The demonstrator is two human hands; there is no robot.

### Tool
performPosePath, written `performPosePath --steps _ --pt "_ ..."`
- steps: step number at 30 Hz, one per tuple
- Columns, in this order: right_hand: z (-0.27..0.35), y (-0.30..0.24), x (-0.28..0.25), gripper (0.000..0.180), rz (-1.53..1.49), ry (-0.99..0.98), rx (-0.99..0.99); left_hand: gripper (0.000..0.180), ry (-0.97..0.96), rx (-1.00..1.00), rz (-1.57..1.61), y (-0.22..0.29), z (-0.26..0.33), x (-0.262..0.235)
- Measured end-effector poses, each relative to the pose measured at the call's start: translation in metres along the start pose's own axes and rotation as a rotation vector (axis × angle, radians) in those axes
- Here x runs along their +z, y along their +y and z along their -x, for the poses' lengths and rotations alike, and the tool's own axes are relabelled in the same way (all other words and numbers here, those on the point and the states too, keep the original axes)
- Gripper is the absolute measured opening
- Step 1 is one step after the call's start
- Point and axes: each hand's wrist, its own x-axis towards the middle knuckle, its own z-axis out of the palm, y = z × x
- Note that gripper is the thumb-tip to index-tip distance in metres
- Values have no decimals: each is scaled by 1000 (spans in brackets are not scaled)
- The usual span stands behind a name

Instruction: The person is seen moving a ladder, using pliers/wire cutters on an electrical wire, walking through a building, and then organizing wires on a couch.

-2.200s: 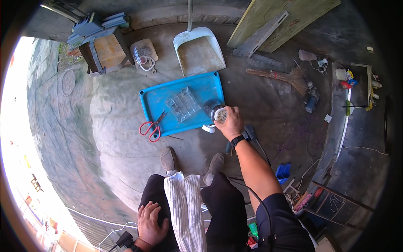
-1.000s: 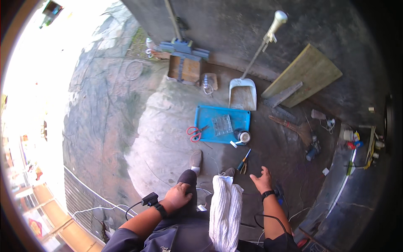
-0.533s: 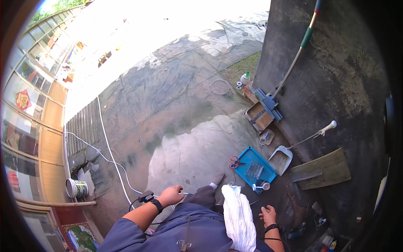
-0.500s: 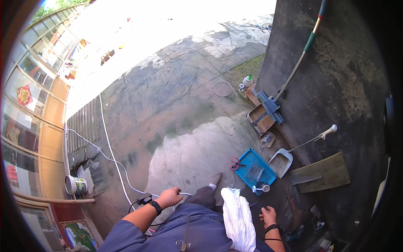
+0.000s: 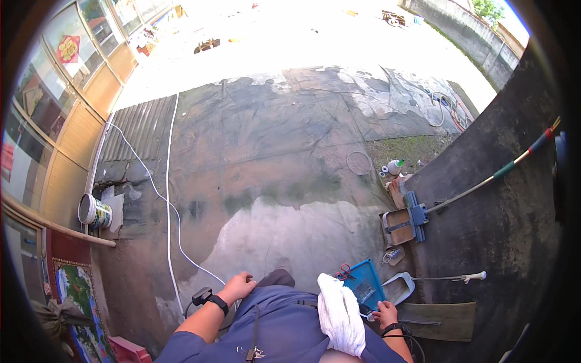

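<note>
One blue tray (image 5: pixel 367 279), one dustpan (image 5: pixel 399 288), one paint can (image 5: pixel 94 212), two hands.

Person seen from above: blue short-sleeved shirt, white cloth (image 5: pixel 340 314) draped over the shoulder, a black wristband (image 5: pixel 216 303) on the left wrist and a second black wristband (image 5: pixel 392 329) on the right; hands bare.

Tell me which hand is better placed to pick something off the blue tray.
Probably the right hand: it sits at the lower edge of the blue tray, by the red-handled scissors. The left hand rests on the knee, across the body from the tray.
</note>
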Motion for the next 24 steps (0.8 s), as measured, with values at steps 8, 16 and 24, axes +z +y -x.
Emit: performPosePath --steps 8,16,24 --pt "-7 -181 127 49 211 -188 -227 47 194 -49 139 -5 -37 -81" --pt "-65 -292 213 51 456 -332 -233 48 263 -206 359 3 -68 -94" --pt "-143 -420 300 48 592 -439 -269 44 425 -344 643 36 -99 -84"
